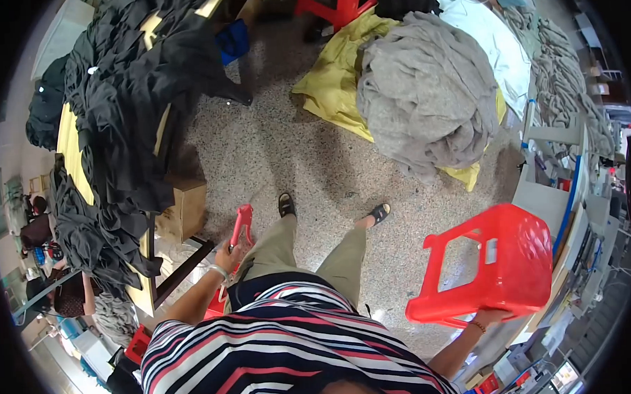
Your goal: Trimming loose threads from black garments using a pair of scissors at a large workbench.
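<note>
My right hand [492,316] is closed on a red plastic stool [523,259], gripping it near the lower edge of its seat. The stool is tipped on its side, its legs pointing left, held off to my right. At my left side, my left hand [227,258] is wrapped round a narrow red plastic thing [244,219] with a looped end. More red shows below that hand by my hip, but my arm and body hide much of it, so its kind is unclear.
Black cloth [132,113] is heaped over a table at left, above a cardboard box [184,212]. Ahead right, a big grey fabric pile [430,89] lies on yellow sheeting [329,82]. Another red stool [337,12] stands far ahead. A long workbench [552,196] runs along the right.
</note>
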The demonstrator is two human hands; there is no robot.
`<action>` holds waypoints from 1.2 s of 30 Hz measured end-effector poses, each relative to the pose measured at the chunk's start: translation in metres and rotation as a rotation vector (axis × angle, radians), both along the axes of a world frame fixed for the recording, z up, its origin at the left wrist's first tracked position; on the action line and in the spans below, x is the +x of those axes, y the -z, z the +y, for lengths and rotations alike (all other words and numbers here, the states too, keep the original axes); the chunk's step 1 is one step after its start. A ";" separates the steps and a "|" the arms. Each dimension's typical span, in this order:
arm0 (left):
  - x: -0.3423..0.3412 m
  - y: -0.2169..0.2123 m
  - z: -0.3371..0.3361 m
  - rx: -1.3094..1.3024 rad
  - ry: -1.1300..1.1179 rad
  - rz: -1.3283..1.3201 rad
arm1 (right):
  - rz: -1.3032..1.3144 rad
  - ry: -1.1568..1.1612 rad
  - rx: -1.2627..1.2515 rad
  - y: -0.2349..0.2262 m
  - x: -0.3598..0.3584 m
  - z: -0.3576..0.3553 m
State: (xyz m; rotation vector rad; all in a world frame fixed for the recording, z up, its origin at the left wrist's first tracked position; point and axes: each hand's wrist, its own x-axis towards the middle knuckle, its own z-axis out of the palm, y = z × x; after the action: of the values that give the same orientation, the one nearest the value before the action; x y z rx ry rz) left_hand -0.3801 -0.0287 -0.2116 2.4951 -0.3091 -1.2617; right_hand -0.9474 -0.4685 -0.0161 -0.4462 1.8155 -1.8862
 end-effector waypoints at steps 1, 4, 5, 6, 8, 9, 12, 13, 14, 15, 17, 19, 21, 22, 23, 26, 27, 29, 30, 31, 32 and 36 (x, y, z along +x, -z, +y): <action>0.013 -0.006 -0.002 -0.038 0.051 -0.044 | 0.082 -0.058 0.104 0.010 -0.015 0.012; 0.035 0.029 0.036 -0.308 0.267 -0.402 | 0.277 -0.287 0.293 0.049 -0.008 0.027; 0.041 0.019 0.034 -0.432 0.074 -0.260 | 0.192 -0.402 0.328 0.030 0.058 0.033; 0.049 0.013 0.031 -0.558 -0.114 -0.109 | 0.110 -0.506 0.358 0.008 0.140 0.044; 0.061 0.016 0.040 -0.574 -0.122 -0.120 | -0.010 -0.539 0.472 0.013 0.193 0.049; 0.067 -0.036 0.002 -0.468 -0.345 0.111 | 0.102 -0.651 0.516 0.021 0.204 0.053; 0.074 -0.102 -0.003 -0.460 -0.526 0.267 | 0.212 -0.928 0.605 0.055 0.251 0.050; 0.074 -0.109 0.005 -0.494 -0.525 0.238 | 0.268 -0.990 0.599 0.066 0.270 0.047; 0.074 -0.117 0.012 -0.530 -0.522 0.206 | 0.322 -1.051 0.590 0.076 0.290 0.044; 0.077 -0.130 0.015 -0.530 -0.498 0.162 | 0.367 -1.129 0.602 0.084 0.311 0.038; 0.076 -0.137 0.029 -0.582 -0.514 0.066 | 0.428 -1.313 0.599 0.101 0.350 0.022; 0.080 -0.160 0.023 -0.540 -0.532 0.055 | 0.389 -1.431 0.523 0.132 0.384 0.007; 0.082 -0.172 0.016 -0.534 -0.551 0.035 | 0.323 -1.492 0.449 0.143 0.431 -0.004; 0.081 -0.177 0.011 -0.536 -0.558 0.037 | 0.308 -1.526 0.440 0.137 0.456 -0.008; 0.080 -0.178 0.007 -0.567 -0.540 0.051 | 0.231 -1.516 0.420 0.149 0.472 -0.015; 0.079 -0.182 -0.020 -0.532 -0.528 0.094 | 0.101 -1.552 0.363 0.177 0.516 -0.034; 0.080 -0.183 -0.035 -0.505 -0.524 0.087 | 0.061 -1.602 0.318 0.186 0.527 -0.040; 0.088 -0.186 -0.072 -0.504 -0.525 0.161 | 0.042 -1.640 0.391 0.206 0.545 -0.054; 0.095 -0.182 -0.092 -0.516 -0.533 0.206 | 0.034 -1.677 0.437 0.219 0.556 -0.065; 0.101 -0.174 -0.107 -0.498 -0.477 0.189 | 0.075 -1.671 0.442 0.238 0.566 -0.072; 0.104 -0.158 -0.118 -0.475 -0.405 0.105 | 0.063 -1.671 0.449 0.253 0.573 -0.079; 0.129 -0.116 -0.175 -0.430 -0.346 0.062 | -0.030 -1.635 0.458 0.303 0.610 -0.111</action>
State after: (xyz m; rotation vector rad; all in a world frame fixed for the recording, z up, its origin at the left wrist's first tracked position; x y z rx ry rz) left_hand -0.2508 -0.2038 -0.0959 2.0329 -0.1091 -1.0055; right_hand -0.3370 -0.5792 -0.3192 -1.1797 1.0180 -0.3331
